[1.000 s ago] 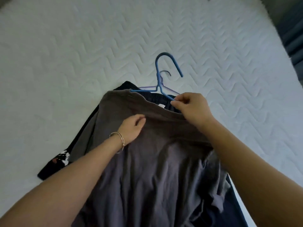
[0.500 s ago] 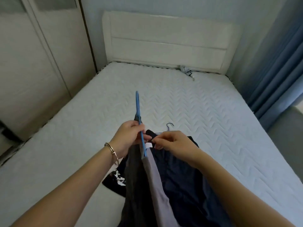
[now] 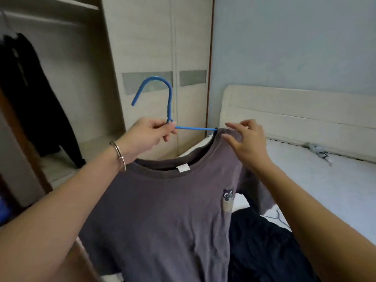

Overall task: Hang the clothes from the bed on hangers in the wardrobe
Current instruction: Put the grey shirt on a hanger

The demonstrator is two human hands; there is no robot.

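Midair, left hand pinches a thin blue hanger. Right hand, fingers spread, touches a soft grey T-shirt.

Head-worn view, facing wardrobe and bed, close

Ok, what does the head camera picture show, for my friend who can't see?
A person's left hand grips a blue hanger by its neck, with a grey T-shirt draped on it, while the right hand touches the shirt's shoulder. An open wardrobe stands to the left, and a bed with dark clothes lies to the right.
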